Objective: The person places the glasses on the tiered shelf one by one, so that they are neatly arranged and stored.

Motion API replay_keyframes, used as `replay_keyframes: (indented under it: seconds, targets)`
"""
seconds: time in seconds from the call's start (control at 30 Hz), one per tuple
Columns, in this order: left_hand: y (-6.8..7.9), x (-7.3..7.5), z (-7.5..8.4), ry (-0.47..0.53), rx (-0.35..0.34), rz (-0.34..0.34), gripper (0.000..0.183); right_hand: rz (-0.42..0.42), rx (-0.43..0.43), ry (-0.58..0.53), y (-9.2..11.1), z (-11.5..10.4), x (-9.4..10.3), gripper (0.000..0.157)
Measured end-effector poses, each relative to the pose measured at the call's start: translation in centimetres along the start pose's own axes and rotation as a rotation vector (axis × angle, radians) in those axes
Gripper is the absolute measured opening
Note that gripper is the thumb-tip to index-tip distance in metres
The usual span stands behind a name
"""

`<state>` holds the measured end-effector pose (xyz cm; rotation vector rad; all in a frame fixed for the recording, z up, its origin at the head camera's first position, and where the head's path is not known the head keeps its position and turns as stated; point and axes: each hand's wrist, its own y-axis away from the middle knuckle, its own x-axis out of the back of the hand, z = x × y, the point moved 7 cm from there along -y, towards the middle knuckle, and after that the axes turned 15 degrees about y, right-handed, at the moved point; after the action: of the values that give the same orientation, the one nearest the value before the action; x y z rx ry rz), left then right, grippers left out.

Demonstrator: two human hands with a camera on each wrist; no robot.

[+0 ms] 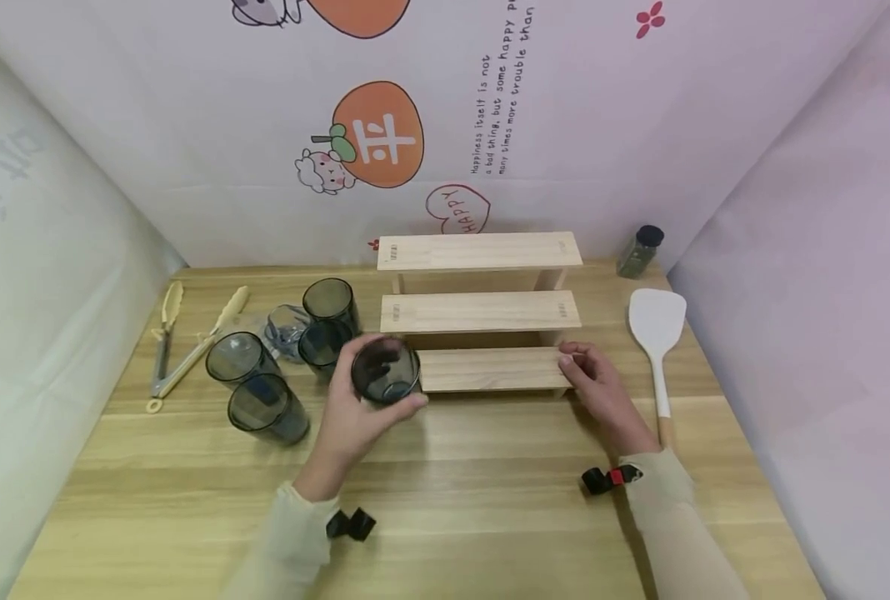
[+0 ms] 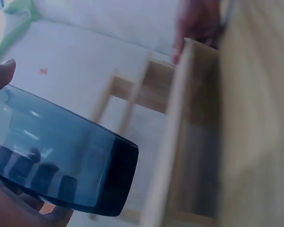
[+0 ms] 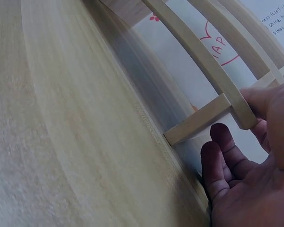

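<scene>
While left grip (image 1: 349, 422) holds glass (image 1: 387, 372) | right grip (image 1: 601, 390) pinches rack edge (image 1: 552, 371) | tabletop (image 1: 475, 492) frontward

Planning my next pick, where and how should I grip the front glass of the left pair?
Grip the front glass round its side wall, probably from the front: it stands upright with no handle showing, and another glass stands close behind.

Soft, even light fills the head view, while the left wrist view is hazy, blurred at right and glaring at upper left, with highlights on the bluish glass tumbler (image 2: 80, 146), and the dimmer right wrist view bows the pale wooden three-tier shelf (image 3: 210, 59) at upper right.
</scene>
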<state>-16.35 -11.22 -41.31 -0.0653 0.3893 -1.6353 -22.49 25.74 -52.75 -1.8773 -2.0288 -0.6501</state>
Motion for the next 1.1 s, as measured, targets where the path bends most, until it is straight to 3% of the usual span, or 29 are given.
replay_keyframes:
  seconds: [0.1, 0.23, 0.37, 0.53, 0.83, 0.97, 1.1]
  targets:
    - [-3.2, -2.0, 2.0, -0.001, -0.027, -0.053, 0.086, 0.002, 0.034, -0.008, -0.1, 0.6, 0.2, 0.048]
    - [-8.5, -6.0, 3.3, 0.081, -0.065, -0.156, 0.082, 0.034, 0.053, -0.006, 0.2, 1.1, 1.3, 0.045]
    - [-13.1, -9.9, 3.4, 0.163, -0.074, -0.243, 0.076, 0.040, 0.050, -0.017, 0.6, 0.7, 1.8, 0.040]
    - [-17.4, -13.1, 3.0, 0.170, -0.029, -0.271, 0.074, -0.006, 0.063, -0.028, 1.2, -1.7, 1.3, 0.037]
    - [-22.5, -19.4, 0.6, 0.140, 0.148, -0.306, 0.086, -0.035, 0.084, -0.030, 1.8, -2.3, 0.3, 0.034]
    - [-23.9, -22.3, -0.8, 0.160, 0.166, -0.324, 0.087, -0.020, 0.093, -0.006, 2.0, -2.3, 0.9, 0.034]
    - [-24.3, -23.4, -1.8, 0.149, 0.158, -0.344, 0.086, -0.018, 0.123, 0.003, 1.9, -2.8, 1.2, 0.034]
